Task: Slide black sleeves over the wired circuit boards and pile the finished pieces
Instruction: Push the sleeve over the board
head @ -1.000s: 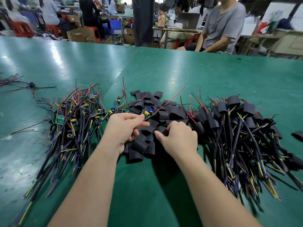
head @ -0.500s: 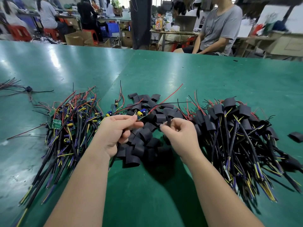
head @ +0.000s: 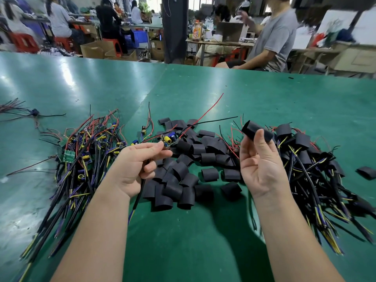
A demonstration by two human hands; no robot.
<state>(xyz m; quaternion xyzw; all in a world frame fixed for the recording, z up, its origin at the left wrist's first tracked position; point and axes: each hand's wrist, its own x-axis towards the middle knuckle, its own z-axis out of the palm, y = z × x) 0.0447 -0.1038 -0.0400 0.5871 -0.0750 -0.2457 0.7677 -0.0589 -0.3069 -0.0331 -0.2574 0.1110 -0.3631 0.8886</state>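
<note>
Your left hand [head: 140, 165] pinches the board [head: 168, 140], leads [head: 205, 112] pointing to 2 o'clock. Your right hand [head: 262, 159] grips a sleeve [head: 257, 132] at 3 o'clock from the board, well apart, long axis running 10 to 4 o'clock

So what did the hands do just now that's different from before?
The right hand picked a black sleeve out of the sleeve heap and lifted it up and rightward. The left hand kept pinching its wired circuit board, lifting it slightly. The unsleeved pile and the finished pile stayed put.
</note>
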